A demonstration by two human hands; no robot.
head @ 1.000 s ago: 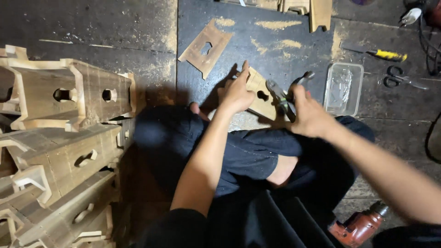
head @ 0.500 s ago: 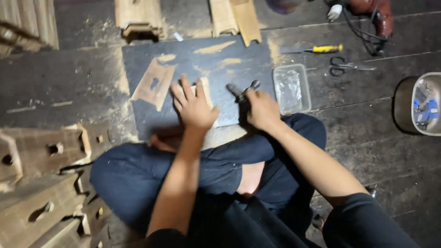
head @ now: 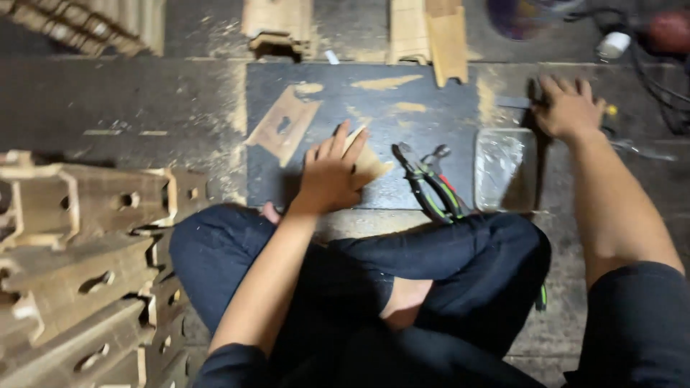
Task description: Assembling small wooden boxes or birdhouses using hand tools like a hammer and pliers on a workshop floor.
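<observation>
A person sits cross-legged on a dark, sawdust-streaked plank floor [head: 129,100], seen from above. The left hand [head: 332,176] presses a small flat wooden piece [head: 368,162] onto a dark board [head: 402,136] lying on the floor, fingers spread across it. The right hand [head: 569,108] reaches far right, fingers spread flat on the floor beside a clear plastic tray [head: 499,167]. Pliers [head: 431,183] lie on the board between the wooden piece and the tray. Another flat cutout [head: 284,123] rests upper left on the board. Stacked slotted wooden parts [head: 79,266] fill the left side.
</observation>
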